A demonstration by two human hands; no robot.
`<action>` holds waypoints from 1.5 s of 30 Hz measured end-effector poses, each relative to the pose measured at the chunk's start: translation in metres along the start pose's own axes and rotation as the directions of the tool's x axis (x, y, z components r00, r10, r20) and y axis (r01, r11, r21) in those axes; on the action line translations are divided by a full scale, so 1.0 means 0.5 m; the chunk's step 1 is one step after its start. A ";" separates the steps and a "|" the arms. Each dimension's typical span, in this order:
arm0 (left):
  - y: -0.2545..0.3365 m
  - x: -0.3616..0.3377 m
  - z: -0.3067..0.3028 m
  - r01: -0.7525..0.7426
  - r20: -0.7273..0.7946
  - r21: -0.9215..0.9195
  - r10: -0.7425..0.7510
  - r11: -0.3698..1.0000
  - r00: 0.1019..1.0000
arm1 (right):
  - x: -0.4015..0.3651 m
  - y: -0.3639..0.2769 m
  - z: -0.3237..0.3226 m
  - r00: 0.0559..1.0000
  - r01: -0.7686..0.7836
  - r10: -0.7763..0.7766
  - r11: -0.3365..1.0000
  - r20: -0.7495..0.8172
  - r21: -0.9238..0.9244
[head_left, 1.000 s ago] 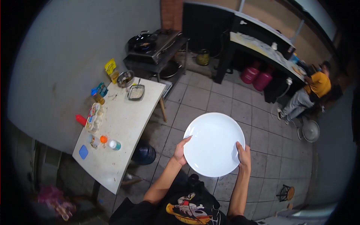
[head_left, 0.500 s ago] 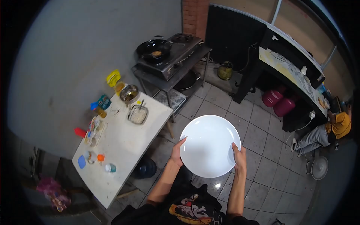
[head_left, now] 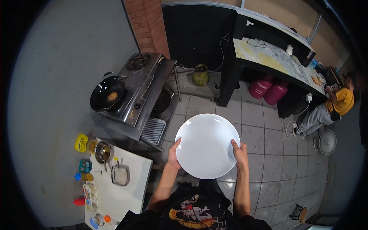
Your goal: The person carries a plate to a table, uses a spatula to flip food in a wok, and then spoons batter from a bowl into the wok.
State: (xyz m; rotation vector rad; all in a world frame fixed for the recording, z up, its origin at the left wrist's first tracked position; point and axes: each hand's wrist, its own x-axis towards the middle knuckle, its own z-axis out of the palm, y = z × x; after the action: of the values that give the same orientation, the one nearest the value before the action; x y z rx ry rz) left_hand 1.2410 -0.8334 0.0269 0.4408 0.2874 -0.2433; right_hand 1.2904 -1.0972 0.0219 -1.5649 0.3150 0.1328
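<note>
From my end: grip closed around the white plate (head_left: 207,147), left hand (head_left: 173,156) and right hand (head_left: 240,154) at opposite edges, out above the gray tiled floor (head_left: 278,166). White table (head_left: 134,197) lower left, near end cut off by the frame. Gas stove (head_left: 132,100) beyond, carrying a wok (head_left: 99,100) with brown food (head_left: 112,96), possibly fried. Fingers under the plate hidden. Far right, small and dim: a person (head_left: 342,100) in yellow.

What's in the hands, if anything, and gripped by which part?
A white plate, held at opposite sides of its rim: left hand at its left edge, right hand at its right.
</note>
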 end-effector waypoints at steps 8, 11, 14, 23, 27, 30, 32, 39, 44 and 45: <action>0.053 0.314 0.090 -0.104 -0.136 0.097 0.116 0.990 0.984 | 0.320 -0.109 0.020 0.999 0.018 -0.022 0.996 -0.041 -0.084; 0.088 0.440 0.133 -0.147 -0.165 0.139 0.170 0.979 0.972 | 0.437 -0.179 0.024 0.998 0.069 -0.070 0.992 -0.001 -0.104; 0.114 0.522 0.167 -0.151 -0.163 0.156 0.176 0.976 0.971 | 0.534 -0.215 0.034 0.998 0.042 -0.047 0.991 -0.042 -0.127; 0.213 0.861 0.200 -0.116 -0.202 0.301 0.182 0.947 0.962 | 0.846 -0.248 0.068 0.996 0.061 -0.062 0.998 -0.070 -0.018; 0.265 0.999 0.217 -0.085 -0.176 0.273 0.137 0.958 0.975 | 0.979 -0.279 0.086 0.994 0.088 -0.091 0.995 -0.066 -0.050; 0.311 1.070 0.245 -0.073 -0.302 0.325 0.177 0.943 0.937 | 1.081 -0.317 0.124 0.988 0.098 -0.103 0.994 -0.114 -0.049; 0.342 1.080 0.251 -0.099 -0.291 0.326 0.199 0.940 0.936 | 1.121 -0.354 0.153 0.995 0.096 -0.098 0.990 -0.015 -0.103; 0.393 1.076 0.201 -0.305 -0.377 0.273 0.393 0.912 0.839 | 1.277 -0.397 0.315 0.944 0.174 -0.112 0.968 0.312 -0.181; 0.391 1.010 0.222 -0.359 -0.624 0.457 0.581 0.813 0.522 | 1.327 -0.413 0.441 0.763 0.108 0.043 0.975 0.645 -0.193; 0.380 1.001 0.208 -0.387 -0.640 0.456 0.597 0.802 0.484 | 1.334 -0.415 0.464 0.691 0.139 0.043 0.972 0.721 -0.190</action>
State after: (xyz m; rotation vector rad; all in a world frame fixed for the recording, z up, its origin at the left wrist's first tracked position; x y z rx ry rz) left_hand 1.7851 -0.7978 0.0276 0.8625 0.9638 0.5378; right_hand 2.0106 -0.9454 0.0288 -1.6177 -0.3908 0.7552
